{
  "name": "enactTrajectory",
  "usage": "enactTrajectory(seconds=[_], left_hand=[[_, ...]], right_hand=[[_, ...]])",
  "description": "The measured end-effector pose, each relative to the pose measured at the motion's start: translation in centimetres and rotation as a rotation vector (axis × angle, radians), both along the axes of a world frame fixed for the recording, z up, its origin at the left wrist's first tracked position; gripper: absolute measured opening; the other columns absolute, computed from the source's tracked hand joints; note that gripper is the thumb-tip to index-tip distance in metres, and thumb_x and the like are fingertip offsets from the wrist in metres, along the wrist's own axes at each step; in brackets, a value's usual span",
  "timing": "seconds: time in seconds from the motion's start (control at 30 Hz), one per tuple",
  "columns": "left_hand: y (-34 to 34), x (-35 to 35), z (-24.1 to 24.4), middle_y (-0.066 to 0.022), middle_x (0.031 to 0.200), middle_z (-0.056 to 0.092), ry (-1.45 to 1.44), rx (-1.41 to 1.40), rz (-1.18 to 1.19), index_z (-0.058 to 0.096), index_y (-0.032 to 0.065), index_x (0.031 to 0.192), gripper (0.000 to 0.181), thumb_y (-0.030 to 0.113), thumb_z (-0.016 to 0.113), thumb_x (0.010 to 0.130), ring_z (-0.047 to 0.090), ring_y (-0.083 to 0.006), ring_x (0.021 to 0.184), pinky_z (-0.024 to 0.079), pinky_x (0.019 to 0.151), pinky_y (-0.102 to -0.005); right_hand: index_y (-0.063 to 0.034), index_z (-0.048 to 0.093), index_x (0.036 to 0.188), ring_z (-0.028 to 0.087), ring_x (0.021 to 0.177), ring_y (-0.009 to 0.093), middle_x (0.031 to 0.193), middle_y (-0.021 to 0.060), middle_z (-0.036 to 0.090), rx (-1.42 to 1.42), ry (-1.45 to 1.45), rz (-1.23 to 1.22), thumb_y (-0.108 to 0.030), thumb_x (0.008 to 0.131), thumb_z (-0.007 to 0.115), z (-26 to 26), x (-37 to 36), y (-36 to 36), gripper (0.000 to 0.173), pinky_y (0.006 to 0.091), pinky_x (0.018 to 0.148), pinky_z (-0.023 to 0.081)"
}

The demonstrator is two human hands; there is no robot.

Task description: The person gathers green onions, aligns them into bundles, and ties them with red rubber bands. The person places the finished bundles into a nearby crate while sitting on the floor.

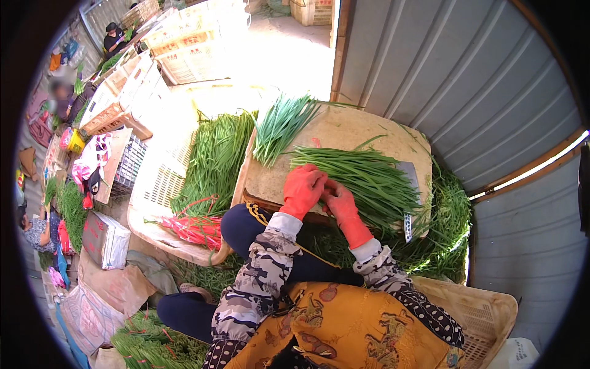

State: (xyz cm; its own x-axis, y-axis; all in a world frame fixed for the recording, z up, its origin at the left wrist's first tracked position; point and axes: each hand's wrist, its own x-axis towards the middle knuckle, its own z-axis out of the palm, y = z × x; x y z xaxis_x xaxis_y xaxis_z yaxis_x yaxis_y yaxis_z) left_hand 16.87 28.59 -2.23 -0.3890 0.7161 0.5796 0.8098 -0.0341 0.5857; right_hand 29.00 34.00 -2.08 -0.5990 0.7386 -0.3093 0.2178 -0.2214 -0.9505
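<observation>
Both my hands wear orange-red rubber gloves and meet at the near edge of a worn board (272, 184). My left hand (305, 187) has its fingertips pinched together; whether something thin is between them cannot be told. Touching it, my right hand (339, 200) has bent fingers, partly hidden. Just beyond them lies a loose pile of long green leaves, apparently Chinese chives (364, 180). A cleaver (409, 180) with a patterned handle lies at the pile's right, partly under the leaves. A paler green bunch (283, 127) rests at the board's far left.
Left of the board, a plastic crate (161, 184) holds more leaves (216, 157) and red ties (196, 228). Cut leaves (449, 221) are heaped on the right beside a corrugated metal wall (451, 74). Another crate (484, 300) is at my right. Other people sit far left.
</observation>
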Motion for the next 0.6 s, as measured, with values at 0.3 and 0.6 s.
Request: enactTrajectory(seconds=[0.3, 0.6], left_hand=[[2.8, -4.1, 0.3, -0.0127, 0.096, 0.067, 0.058, 0.098, 0.117, 0.065, 0.0075, 0.102, 0.026, 0.011, 0.062, 0.076, 0.063, -0.0333, 0.090, 0.049, 0.081, -0.0394], [3.7, -12.7, -2.3, -0.0139, 0.099, 0.066, -0.070, -0.702, 0.161, 0.059, 0.0116, 0.112, 0.043, 0.013, 0.063, 0.069, 0.061, -0.0336, 0.096, 0.048, 0.081, -0.0406]], right_hand=[[-0.0042, 0.065, 0.098, 0.051, 0.050, 0.006, 0.079, 0.0024, 0.066, -0.110, 0.051, 0.063, -0.018, 0.092, 0.055, -0.6, -0.8, 0.7, 0.018, 0.0205, 0.045, 0.038], [-0.0058, 0.066, 0.099, 0.055, 0.055, 0.006, 0.080, 0.0026, 0.067, -0.195, 0.075, 0.093, -0.020, 0.093, 0.054, -0.3, -0.6, 0.8, 0.020, 0.0201, 0.049, 0.040]])
